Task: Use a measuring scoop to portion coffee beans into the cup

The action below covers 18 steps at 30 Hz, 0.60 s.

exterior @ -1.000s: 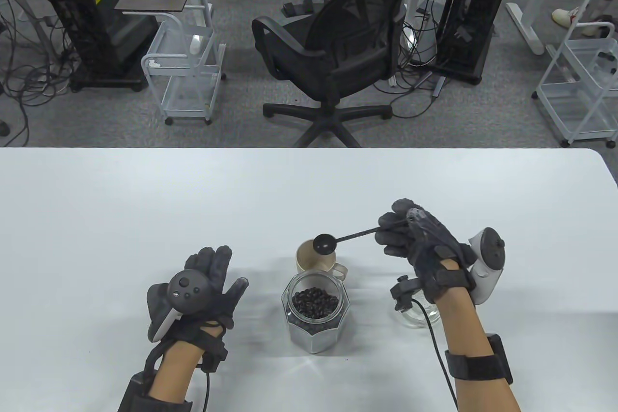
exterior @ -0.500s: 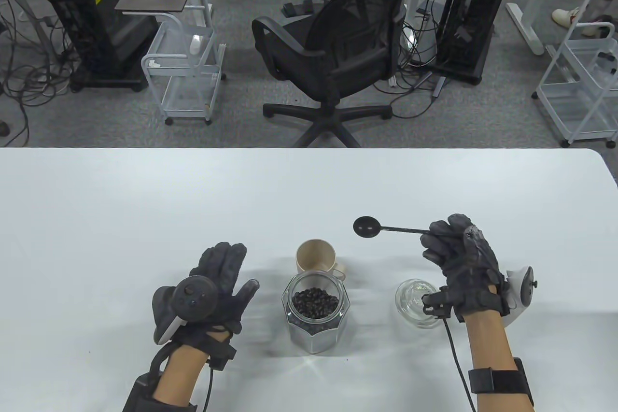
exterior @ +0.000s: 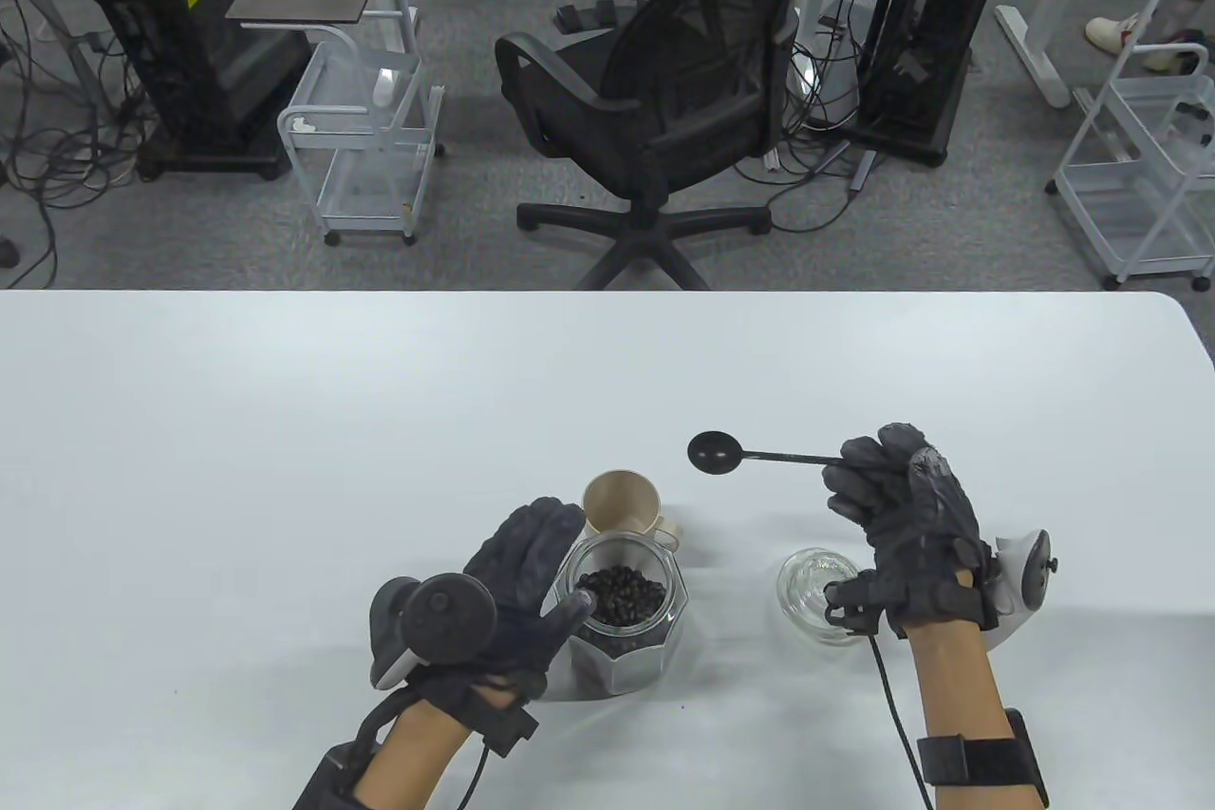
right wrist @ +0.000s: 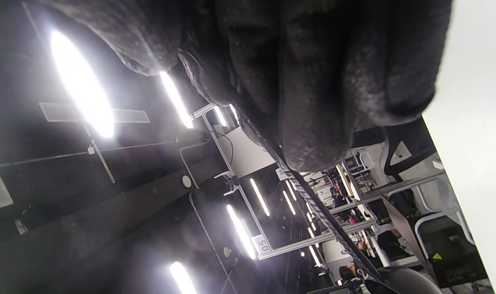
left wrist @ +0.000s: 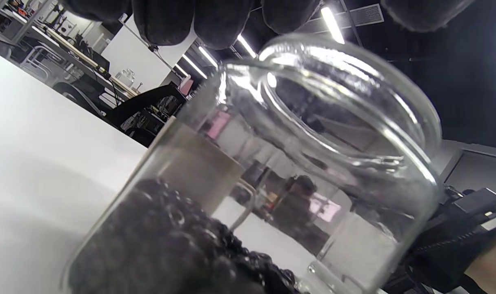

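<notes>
A glass jar (exterior: pixel 626 649) holding coffee beans (exterior: pixel 622 594) stands near the table's front edge, and a beige cup (exterior: pixel 622 501) sits just behind it. My left hand (exterior: pixel 562 563) wraps the jar's left side, fingers along the far side and thumb at the near rim. In the left wrist view the jar (left wrist: pixel 313 163) fills the frame under my fingers (left wrist: pixel 223 20). My right hand (exterior: pixel 859 478) pinches the handle of a black measuring scoop (exterior: pixel 712 452). The scoop is held level in the air to the right of the cup, and its bowl looks empty. The scoop handle (right wrist: pixel 313 204) runs out below my fingers (right wrist: pixel 313 81).
A clear glass lid (exterior: pixel 807 587) lies on the white table (exterior: pixel 285 430) by my right wrist. Beyond the table's far edge stand an office chair (exterior: pixel 664 98), white carts and computer towers.
My left hand moved right from the bare table and took hold of the jar. My right hand carried the scoop from above the cup out to the right, where it has held nearly still.
</notes>
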Each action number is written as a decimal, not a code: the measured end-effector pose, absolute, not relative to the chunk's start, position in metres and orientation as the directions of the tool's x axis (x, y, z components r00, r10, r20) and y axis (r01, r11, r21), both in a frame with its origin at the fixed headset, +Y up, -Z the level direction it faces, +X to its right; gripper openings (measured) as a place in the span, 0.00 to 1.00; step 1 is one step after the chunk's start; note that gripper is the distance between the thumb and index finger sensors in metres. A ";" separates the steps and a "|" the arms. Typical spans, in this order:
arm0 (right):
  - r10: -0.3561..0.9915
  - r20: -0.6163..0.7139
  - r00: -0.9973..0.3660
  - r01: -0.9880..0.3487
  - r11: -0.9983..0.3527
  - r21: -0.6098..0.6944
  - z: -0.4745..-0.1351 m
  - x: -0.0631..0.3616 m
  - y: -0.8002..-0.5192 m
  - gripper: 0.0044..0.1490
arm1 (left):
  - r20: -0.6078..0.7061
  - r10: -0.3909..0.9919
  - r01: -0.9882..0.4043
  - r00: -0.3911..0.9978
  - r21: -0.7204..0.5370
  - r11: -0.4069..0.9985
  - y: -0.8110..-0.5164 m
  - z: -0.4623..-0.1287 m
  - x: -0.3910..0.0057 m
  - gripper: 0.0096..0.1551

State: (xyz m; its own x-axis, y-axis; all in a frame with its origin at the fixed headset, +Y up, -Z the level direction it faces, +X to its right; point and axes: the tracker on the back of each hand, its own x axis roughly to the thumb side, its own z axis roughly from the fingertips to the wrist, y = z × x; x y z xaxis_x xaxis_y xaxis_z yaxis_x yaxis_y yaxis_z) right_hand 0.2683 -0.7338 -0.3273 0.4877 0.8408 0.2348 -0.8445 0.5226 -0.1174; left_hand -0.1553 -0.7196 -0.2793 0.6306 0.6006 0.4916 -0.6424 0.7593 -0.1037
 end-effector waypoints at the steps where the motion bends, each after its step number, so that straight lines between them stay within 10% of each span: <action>1: 0.846 0.236 0.479 -0.850 0.514 -0.116 -0.327 0.267 -0.734 0.29 | 0.485 0.613 -0.647 0.623 -0.120 0.753 -0.722 -0.280 -0.153 0.50; 18: 0.881 0.333 0.336 -0.928 0.371 -0.045 -0.312 0.242 -0.696 0.29 | 0.458 0.681 -0.683 0.571 -0.195 0.704 -0.737 -0.283 -0.146 0.52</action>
State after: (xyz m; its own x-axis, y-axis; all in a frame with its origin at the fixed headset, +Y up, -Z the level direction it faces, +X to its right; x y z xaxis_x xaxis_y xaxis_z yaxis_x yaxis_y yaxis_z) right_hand 0.2419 -0.6961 -0.3123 0.3362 0.8809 0.3330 -0.9275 0.3710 -0.0450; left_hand -0.1465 -0.7367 -0.2830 0.5715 0.6810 0.4579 -0.6830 0.7040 -0.1947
